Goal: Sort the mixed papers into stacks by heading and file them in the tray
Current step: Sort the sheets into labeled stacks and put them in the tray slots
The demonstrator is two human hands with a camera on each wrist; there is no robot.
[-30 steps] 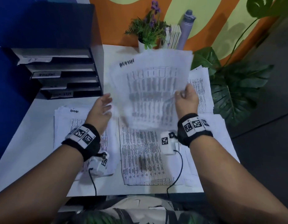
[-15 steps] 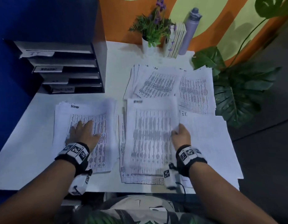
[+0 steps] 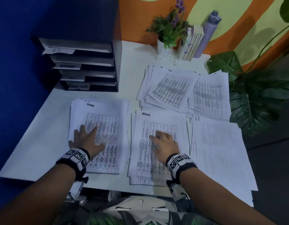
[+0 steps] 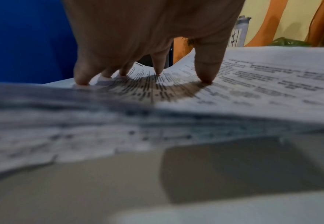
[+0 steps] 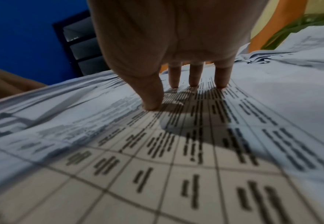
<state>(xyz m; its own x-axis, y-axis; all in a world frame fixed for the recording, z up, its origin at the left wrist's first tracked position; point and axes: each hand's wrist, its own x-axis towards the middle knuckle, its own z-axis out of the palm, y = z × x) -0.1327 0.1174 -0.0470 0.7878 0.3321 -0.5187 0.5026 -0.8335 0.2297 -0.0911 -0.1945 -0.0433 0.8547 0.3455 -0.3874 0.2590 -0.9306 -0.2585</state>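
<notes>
At the far left stands the black filing tray (image 3: 85, 62), its labelled slots facing us across the white table (image 3: 35, 143); it lies well beyond both hands, ahead and to the left.

Next comes the left ADMIN stack (image 3: 100, 135), its long axis running away from us toward the tray. Our left hand (image 3: 85, 140) lies on it with fingers spread and straight — in the left wrist view the fingertips (image 4: 205, 75) press down on the top sheet, gripping nothing.

Just beside that stack, to its right, sits the middle pile (image 3: 156, 148), whose top sheet is also headed ADMIN and has the same lengthwise run. Our right hand (image 3: 164, 143) rests flat on it, fingers extended, the fingertips (image 5: 221, 81) touching the print and pinching nothing.

So the relation that matters, we judge, is this: the sheet under the right hand belongs directly to its left, on the pile the left hand steadies. The right hand is the nearer one to move it — a short sideways slide, long edges kept parallel.

Further right lie the I.T. stack (image 3: 221, 151) and, behind it, two fanned piles (image 3: 186, 90) whose headings we cannot read clearly. Nothing seems filed yet, though the slots are too dark to be sure.
</notes>
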